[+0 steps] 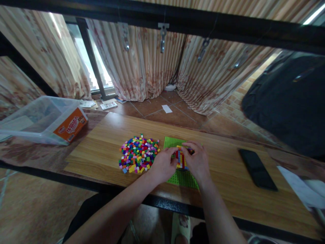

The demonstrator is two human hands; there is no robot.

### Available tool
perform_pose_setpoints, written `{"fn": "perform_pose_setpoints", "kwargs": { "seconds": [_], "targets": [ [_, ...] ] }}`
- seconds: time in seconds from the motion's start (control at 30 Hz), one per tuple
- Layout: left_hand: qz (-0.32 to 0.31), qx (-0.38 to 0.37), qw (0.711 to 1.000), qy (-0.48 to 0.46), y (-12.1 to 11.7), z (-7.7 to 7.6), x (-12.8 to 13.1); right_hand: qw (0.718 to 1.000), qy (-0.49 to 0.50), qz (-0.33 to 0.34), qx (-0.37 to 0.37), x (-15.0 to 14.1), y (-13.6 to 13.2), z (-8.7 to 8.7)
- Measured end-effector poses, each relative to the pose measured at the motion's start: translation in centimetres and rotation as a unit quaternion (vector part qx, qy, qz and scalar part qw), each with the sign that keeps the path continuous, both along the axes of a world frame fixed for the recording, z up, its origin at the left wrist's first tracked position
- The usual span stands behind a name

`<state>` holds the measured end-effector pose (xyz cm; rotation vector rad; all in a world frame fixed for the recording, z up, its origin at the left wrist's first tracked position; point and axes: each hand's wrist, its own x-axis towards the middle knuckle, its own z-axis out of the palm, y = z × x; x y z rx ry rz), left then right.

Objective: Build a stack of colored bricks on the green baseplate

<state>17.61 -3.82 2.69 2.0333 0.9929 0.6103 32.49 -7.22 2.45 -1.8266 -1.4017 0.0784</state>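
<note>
A green studded baseplate (185, 179) lies on the wooden board, partly covered by both hands. On it stands a low structure of toy bricks (180, 160) in red, yellow and blue. My left hand (164, 164) grips the structure's left side with bent fingers. From the right, my right hand (198, 162) curls its thumb and fingers round the far right part of the same structure. Whether a loose small brick sits between the fingertips is hidden. Just left of my left hand spreads a pile of small loose bricks (139, 154) in many colours.
A clear plastic bin (43, 118) with an orange label stands at the far left. On the board's right lies a black phone (257, 169), with white paper (299, 186) beyond it. A dark metal bar (177, 17) with hanging clips crosses above the table.
</note>
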Motion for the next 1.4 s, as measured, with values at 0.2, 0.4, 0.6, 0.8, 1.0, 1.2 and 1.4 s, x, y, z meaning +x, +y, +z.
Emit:
{"fn": "perform_pose_setpoints", "kwargs": {
  "seconds": [0.2, 0.4, 0.6, 0.8, 1.0, 1.2, 1.4],
  "targets": [
    [-0.01, 0.012, 1.0, 0.009, -0.2, 0.2, 0.0, 0.998, 0.063, 0.004, -0.017, -0.3, 0.3, -0.1],
    [-0.017, 0.04, 0.998, 0.046, -0.8, 0.4, -0.1, 0.996, 0.083, -0.004, -0.016, -0.4, 0.3, -0.2],
    [-0.02, 0.054, 0.996, 0.066, -0.9, 0.3, -0.3, 0.996, 0.09, 0.006, -0.009, -0.3, 0.3, -0.4],
    [-0.022, 0.059, 0.996, 0.066, -1.0, 0.4, -0.1, 0.991, 0.136, 0.017, -0.012, 0.0, 0.2, -0.7],
    [0.035, 0.101, 0.984, 0.144, 2.6, 2.2, -3.4, 0.988, 0.153, -0.02, -0.025, 0.5, -0.1, -0.6],
    [0.112, 0.114, 0.956, 0.247, 6.0, 2.7, -7.5, 0.993, 0.113, -0.028, -0.034, 0.5, -0.2, -0.2],
    [0.04, 0.162, 0.95, 0.265, 5.8, 1.6, -6.8, 0.995, 0.097, -0.023, -0.031, 0.4, -0.3, -0.3]
  ]
}}
